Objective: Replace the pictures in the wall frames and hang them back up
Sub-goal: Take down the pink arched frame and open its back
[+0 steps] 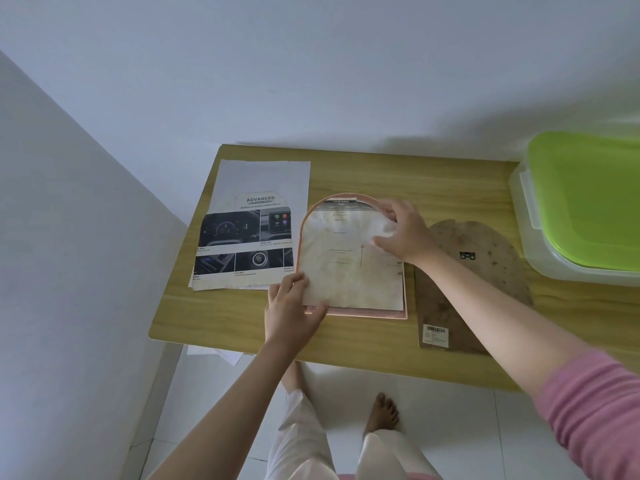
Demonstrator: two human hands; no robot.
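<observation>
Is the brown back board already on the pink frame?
No, the brown back board lies on the table to the right of the pink frame, apart from it.

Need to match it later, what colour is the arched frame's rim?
Pale pink arched frame, clearest in the head view.

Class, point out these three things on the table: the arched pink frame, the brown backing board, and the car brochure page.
arched pink frame point(367, 314): head view, on its bottom edge.
brown backing board point(485, 282): head view, on its bare middle.
car brochure page point(263, 181): head view, on its pale upper part.
</observation>
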